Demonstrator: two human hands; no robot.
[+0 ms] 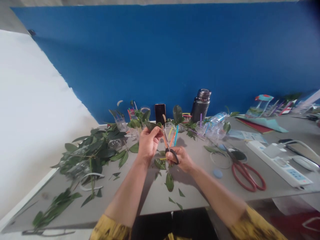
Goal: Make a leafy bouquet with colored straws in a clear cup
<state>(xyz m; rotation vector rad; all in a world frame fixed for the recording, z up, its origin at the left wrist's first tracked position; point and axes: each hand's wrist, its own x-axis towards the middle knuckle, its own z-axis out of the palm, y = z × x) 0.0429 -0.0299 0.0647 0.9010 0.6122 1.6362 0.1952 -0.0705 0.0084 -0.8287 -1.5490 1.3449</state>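
My left hand (149, 142) pinches a dark green leaf (151, 125) between thumb and fingers, above the middle of the table. In my right hand (181, 158) is a pair of small scissors (169, 144) with black handles, its blades pointing up toward the leaf's right end. Whether the blades touch the leaf I cannot tell. Behind the hands stand blue, yellow and orange straws (176, 135), partly hidden by the scissors. Below the hands lie a loose leaf (169, 182) and several cut leaf pieces (181, 193).
A heap of leafy branches (100, 146) covers the left side. Along the blue partition (160, 60) stand a phone (160, 113) and a dark thermos (201, 105). To the right lie a plastic bottle (217, 120), large red-handled scissors (247, 175) and a white power strip (280, 163).
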